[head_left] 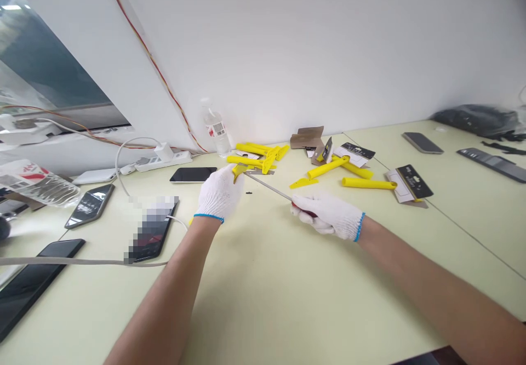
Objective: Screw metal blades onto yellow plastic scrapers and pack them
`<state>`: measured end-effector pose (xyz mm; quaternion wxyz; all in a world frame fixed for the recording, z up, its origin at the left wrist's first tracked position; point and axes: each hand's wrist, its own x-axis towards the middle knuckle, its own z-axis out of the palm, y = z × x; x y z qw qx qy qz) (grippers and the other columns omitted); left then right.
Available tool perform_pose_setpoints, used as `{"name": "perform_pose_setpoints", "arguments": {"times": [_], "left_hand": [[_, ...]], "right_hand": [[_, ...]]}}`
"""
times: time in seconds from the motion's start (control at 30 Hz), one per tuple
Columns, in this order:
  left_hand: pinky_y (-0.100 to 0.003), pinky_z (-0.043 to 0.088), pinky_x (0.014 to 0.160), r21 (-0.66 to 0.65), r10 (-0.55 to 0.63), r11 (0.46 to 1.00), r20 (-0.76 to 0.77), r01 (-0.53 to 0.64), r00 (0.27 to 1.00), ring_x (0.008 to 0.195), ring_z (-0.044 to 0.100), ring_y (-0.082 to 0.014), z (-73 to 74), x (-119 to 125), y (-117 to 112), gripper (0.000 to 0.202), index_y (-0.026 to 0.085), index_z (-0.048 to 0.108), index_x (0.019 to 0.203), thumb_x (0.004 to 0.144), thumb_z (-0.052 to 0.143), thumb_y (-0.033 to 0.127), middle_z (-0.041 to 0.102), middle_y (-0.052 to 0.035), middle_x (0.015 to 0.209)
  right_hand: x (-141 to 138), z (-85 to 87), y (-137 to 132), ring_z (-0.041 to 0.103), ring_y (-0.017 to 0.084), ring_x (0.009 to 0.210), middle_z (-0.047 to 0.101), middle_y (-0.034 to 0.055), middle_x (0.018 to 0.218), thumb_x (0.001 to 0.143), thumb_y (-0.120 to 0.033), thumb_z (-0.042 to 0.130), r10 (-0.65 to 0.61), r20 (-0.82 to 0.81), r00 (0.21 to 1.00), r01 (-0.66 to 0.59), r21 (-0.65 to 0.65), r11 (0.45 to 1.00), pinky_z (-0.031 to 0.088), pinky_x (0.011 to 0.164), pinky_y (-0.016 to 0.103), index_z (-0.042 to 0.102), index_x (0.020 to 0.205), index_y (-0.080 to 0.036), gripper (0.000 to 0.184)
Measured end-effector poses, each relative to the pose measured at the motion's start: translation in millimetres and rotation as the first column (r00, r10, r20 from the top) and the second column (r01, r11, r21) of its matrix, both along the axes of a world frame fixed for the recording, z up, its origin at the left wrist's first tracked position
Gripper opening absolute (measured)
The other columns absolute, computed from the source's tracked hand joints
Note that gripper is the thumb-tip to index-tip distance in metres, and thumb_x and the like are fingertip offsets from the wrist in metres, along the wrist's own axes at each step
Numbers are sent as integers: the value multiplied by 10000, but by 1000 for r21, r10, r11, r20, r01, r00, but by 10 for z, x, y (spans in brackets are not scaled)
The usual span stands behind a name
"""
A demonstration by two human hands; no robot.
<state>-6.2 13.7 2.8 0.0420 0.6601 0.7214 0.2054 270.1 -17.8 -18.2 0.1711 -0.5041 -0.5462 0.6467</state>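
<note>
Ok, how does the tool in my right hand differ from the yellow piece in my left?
The tool shows a grey shaft and red grip, while the yellow piece looks yellow. The tool's shaft is long and thin; the yellow piece's visible part is shorter and broader. Both are being held.

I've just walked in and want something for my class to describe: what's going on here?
A person's gloved left hand holds a yellow piece, while the gloved right hand grips a red-handled metal tool that points towards that piece. Whether they touch is too small to tell. Several yellow tools and packaging cards lie beyond on the pale table.
</note>
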Motion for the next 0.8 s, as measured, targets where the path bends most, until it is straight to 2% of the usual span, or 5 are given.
{"name": "perform_pose_setpoints", "arguments": {"times": [0.1,0.2,0.33,0.43,0.8], "left_hand": [[-312,375,659,6,-7,1000,53,7,999,781,659,-240,-32,-21,18,268,187,704,1027,968,509,361,749,-119,931],[-300,375,649,-2,11,1000,122,-11,993,734,636,-217,-73,-40,38,268,185,699,1037,969,515,368,737,-108,894],[-292,397,653,-5,27,1000,159,-27,987,688,611,-203,-92,-69,51,246,190,681,973,964,538,390,713,-90,824],[-288,405,658,-11,24,1000,154,-22,988,655,589,-189,-87,-74,48,226,201,651,921,963,538,393,700,-78,794],[-294,389,638,-25,-2,1000,115,5,993,644,569,-183,-167,-52,83,237,209,607,858,948,549,421,683,-73,771]], "right_hand": [[-21,-13,1,195,53,448,458,-69,696,926,-679,650,3,-18,1000,-3,-12,1000,147,418,236,572,992,-217,473],[-51,-42,-3,343,90,491,466,-59,664,896,-536,719,-86,190,978,27,295,955,244,477,249,537,930,-224,362],[-93,-91,-41,580,186,727,665,49,826,984,-438,589,-322,428,845,-145,762,631,373,670,309,636,872,-201,267],[-104,-101,-79,611,218,772,710,79,888,1059,-449,476,-402,508,762,-266,812,520,341,681,326,699,942,-210,347],[43,110,20,508,140,618,584,-17,675,1056,-554,458,-53,428,902,-225,573,788,318,614,302,505,735,-195,483]]}}
